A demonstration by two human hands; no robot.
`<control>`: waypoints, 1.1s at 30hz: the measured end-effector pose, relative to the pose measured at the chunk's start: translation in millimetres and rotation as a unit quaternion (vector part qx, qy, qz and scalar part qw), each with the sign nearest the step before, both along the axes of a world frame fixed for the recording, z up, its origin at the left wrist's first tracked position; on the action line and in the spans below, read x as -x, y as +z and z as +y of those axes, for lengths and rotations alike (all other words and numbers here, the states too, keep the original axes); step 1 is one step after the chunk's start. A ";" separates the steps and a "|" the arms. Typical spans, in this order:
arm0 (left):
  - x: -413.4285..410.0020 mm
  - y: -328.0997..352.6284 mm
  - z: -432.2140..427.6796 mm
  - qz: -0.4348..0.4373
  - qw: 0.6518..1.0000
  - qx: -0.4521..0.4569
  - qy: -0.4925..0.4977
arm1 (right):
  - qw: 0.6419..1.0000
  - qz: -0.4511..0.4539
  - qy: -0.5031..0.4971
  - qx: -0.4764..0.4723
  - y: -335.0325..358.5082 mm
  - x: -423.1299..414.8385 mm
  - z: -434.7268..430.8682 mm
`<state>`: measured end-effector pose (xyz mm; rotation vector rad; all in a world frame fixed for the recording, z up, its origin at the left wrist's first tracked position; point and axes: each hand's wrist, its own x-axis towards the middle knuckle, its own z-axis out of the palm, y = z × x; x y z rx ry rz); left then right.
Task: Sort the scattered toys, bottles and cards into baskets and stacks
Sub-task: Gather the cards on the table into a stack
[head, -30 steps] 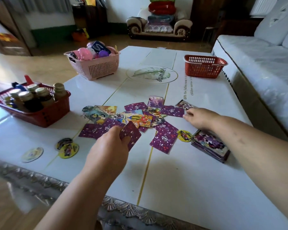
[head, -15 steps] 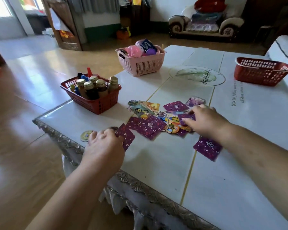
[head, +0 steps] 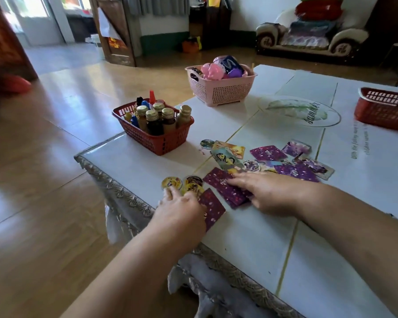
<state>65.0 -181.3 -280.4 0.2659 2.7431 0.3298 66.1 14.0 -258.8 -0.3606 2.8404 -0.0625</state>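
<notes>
The left hand (head: 182,210) had a purple-backed card (head: 213,208) tucked under its curled fingers, while its forefinger reached out to touch a round yellow disc (head: 171,182) near the edge of the counter (head: 133,161). The right hand (head: 270,191) lay flat with straight fingers, pressing on a fan of purple-backed cards (head: 230,191). Loose cards (head: 294,172) lay scattered just beyond, some face up. The bottles (head: 154,120) already stood in a red basket (head: 156,143) and the toys (head: 213,71) in a pink basket (head: 218,92), so gathering cards looked like the step in hand. It would go best by sliding the fan together under the flat palm, squaring it, then adding the held card. The discs are better kept as their own pile and drawn to the counter's edge, where thin pieces lift more easily. The oval feather emblem (head: 299,111) read "summer"; the smaller line beside it and the card-back logos were too blurred to read.
</notes>
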 end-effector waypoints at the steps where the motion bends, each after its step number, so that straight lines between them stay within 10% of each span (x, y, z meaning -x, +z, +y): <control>1: -0.7 0.8 -1.1 0.002 1.000 -0.001 -0.011 | 1.000 0.001 0.005 -0.004 2.1 -6.2 4.2; 12: 2.7 9.3 6.7 0.126 0.981 -0.145 0.031 | 0.995 -0.052 -0.075 -0.040 15.1 -19.4 18.8; 33: -11.4 8.0 13.2 0.106 0.987 -0.105 0.054 | 0.910 0.112 -0.287 0.279 12.5 -27.6 26.4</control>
